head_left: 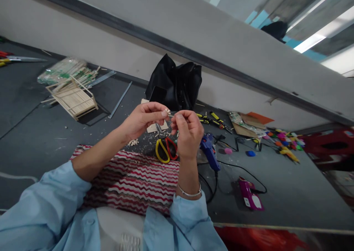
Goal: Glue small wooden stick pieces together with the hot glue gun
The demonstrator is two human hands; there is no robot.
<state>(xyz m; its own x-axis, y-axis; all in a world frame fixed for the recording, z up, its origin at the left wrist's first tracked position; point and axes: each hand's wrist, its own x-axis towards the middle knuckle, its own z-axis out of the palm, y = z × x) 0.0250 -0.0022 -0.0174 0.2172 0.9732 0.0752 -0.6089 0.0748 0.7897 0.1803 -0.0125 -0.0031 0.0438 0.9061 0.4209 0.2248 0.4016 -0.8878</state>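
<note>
My left hand (149, 117) pinches a small cluster of pale wooden pieces (167, 111) between thumb and fingertips. Close beside it, my right hand (188, 130) is closed, with a thin, needle-like strip (173, 113) running from its fingertips toward the pale pieces. Its exact kind is too small to make out. Below the hands lies a pair of scissors (157, 150) with one yellow and one red handle. Cut wooden bits (133, 142) are scattered on the dark table near a striped red and white cloth (129, 181).
A small stick-built chair-like frame (74, 100) and bagged sticks (65, 68) lie left. A black bag (174, 83) stands behind the hands. To the right are a blue glue gun (209, 151) with its cable, pliers (217, 121), a magenta box (249, 194) and colourful pompoms (284, 138).
</note>
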